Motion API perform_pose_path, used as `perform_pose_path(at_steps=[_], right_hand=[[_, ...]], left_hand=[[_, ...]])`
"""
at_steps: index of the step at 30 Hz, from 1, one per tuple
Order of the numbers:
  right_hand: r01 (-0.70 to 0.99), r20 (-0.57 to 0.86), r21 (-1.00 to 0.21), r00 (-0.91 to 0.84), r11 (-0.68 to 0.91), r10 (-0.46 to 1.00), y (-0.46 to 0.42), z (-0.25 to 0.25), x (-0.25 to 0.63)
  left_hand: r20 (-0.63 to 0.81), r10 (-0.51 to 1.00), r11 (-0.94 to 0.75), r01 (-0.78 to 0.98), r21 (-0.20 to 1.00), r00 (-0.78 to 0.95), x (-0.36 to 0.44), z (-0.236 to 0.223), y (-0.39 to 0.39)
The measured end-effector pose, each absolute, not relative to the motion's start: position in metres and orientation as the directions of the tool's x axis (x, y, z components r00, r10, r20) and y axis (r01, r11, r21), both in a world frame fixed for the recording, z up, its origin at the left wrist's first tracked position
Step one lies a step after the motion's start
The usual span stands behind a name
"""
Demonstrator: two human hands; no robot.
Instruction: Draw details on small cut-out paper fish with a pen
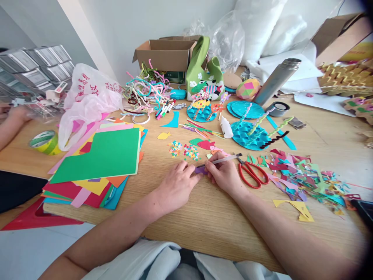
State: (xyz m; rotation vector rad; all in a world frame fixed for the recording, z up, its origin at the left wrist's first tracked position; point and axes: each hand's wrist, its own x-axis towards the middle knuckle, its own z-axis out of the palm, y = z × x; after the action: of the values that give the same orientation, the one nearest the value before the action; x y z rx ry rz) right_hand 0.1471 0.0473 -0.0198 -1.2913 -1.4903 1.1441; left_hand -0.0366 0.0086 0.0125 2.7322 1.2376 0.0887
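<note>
My right hand (224, 173) grips a slim pen (229, 158) with a clear barrel and a dark end, its tip pointing left over a small purple paper piece (200, 170). With bent fingers, my left hand (177, 184) presses that purple piece against the table; much of it is hidden under both hands. Red-handled scissors (253, 175) lie just right of my right hand. Beyond my hands are small piles of paper confetti (190, 151), a red paper fish (206, 144), and a yellow paper fish (164, 135).
Colored paper sheets (113, 151) are stacked left, beside a plastic bag (87, 105) and tape roll (43, 142). Paper scraps (309, 177) cover the right. Blue disc crafts (250, 136), a steel flask (276, 81) and pipe cleaners (145, 91) stand farther back. Another person's arm (13, 124) shows at left.
</note>
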Motion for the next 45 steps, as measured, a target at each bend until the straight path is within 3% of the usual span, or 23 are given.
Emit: perform_pose_path(at_steps=[17,45], right_hand=[[0.233,0.017,-0.971,-0.121,0.045,0.992,0.0466,-0.0195,0.148],[0.257,0.036,-0.964,-0.108,0.063,0.993,0.0472,-0.0208,0.1471]], left_hand=[[-0.012,0.755,-0.641,0.742,0.197,0.655,-0.0376,0.0128,0.0086],[-0.041,0.75,-0.647,0.744,0.168,0.661,-0.0371,0.0153,0.0085]])
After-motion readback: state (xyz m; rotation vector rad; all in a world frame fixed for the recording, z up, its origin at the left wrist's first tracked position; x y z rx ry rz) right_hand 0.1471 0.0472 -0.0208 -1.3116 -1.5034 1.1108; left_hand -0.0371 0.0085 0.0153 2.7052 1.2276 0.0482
